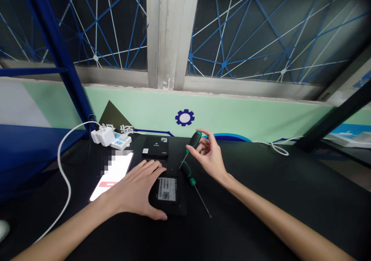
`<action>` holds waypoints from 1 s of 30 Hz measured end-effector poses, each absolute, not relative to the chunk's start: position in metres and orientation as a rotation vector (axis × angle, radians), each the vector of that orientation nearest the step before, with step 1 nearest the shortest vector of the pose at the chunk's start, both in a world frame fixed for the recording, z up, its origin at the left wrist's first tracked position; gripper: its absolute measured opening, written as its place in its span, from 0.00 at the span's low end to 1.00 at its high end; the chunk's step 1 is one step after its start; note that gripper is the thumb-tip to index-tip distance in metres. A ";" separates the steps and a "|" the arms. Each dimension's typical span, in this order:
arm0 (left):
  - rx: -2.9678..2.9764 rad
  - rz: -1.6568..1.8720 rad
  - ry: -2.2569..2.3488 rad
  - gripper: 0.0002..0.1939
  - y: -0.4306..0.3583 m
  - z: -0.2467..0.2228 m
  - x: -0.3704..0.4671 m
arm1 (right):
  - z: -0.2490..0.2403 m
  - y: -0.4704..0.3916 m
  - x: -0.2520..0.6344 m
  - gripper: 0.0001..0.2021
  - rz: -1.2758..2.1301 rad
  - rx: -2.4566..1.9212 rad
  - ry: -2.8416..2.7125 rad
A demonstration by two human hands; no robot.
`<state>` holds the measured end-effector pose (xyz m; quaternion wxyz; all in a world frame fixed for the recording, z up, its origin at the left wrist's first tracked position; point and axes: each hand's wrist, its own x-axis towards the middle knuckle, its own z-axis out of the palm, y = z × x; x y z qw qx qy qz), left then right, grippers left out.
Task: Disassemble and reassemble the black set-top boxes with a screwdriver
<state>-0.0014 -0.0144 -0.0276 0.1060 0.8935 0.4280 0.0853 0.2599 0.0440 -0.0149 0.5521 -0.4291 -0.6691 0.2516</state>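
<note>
My left hand [139, 189] rests over the left side of a black device [180, 199] with a white label, its thumb and fingers spread around the casing. In my right hand [210, 156] is a green-and-black screwdriver [194, 138], gripped by the handle between thumb and fingers, its shaft slanting down to the left. A second green-and-black screwdriver [187, 171] lies on the black table just right of the device, its shaft pointing toward the lower right. Near the device's top edge is a tiny screw-like piece [171, 170].
Behind the labelled device lies a black box [155, 146] with stickers. A lit phone [116, 176] is left of it. A white power strip [121, 140] with a plugged-in adapter [103, 136] and white cable [59, 153] stands at the back left.
</note>
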 end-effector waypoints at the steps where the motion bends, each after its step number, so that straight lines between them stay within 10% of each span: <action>1: 2.628 0.252 1.260 0.59 -0.014 -0.028 -0.001 | -0.013 0.045 0.258 0.27 0.593 -1.022 -1.614; 13: 2.615 0.252 1.263 0.58 -0.014 -0.024 0.001 | -0.008 0.056 0.238 0.27 0.462 -0.948 -1.803; 30: 2.619 0.215 1.219 0.59 -0.011 -0.022 0.003 | -0.047 0.065 0.237 0.54 1.072 -0.819 -1.449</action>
